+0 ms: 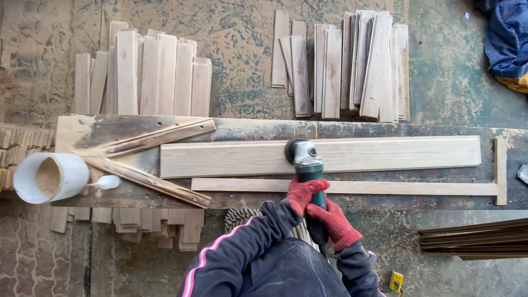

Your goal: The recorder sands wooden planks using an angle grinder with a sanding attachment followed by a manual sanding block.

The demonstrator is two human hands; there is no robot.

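Head view looks straight down on a concrete floor (242, 33), stained and dusty, which fills the frame behind everything else. Across the middle lies a long dark worktop (247, 127), worn and scuffed. On it rests a long pale board (385, 154), lying lengthwise, with a thin wooden strip (412, 188) just beside its near edge and a short upright stop (500, 170) at the far right end. At the worktop's left end two rough battens (148, 138) meet in a wedge shape pointing left.

Beyond the worktop, on the floor, two stacks of short planks lie side by side: one stack on the left (148, 74) and another on the right (352, 66). More short planks (143, 220) show under the worktop's near edge, and a pile of dark strips (478, 239) sits at lower right. A blue cloth (509, 38) is bunched in the upper right corner.

A white bucket (49, 177) holding sawdust sits at the worktop's left end.

Both hands wear red gloves and are wrapped around a green angle grinder (308, 170). Its disc end rests on the pale board near the middle. The left hand (302, 193) grips the body nearer the head; the right hand (338, 223) grips the rear handle, closer to the person. A small yellow object (396, 280) lies on the floor at the bottom.
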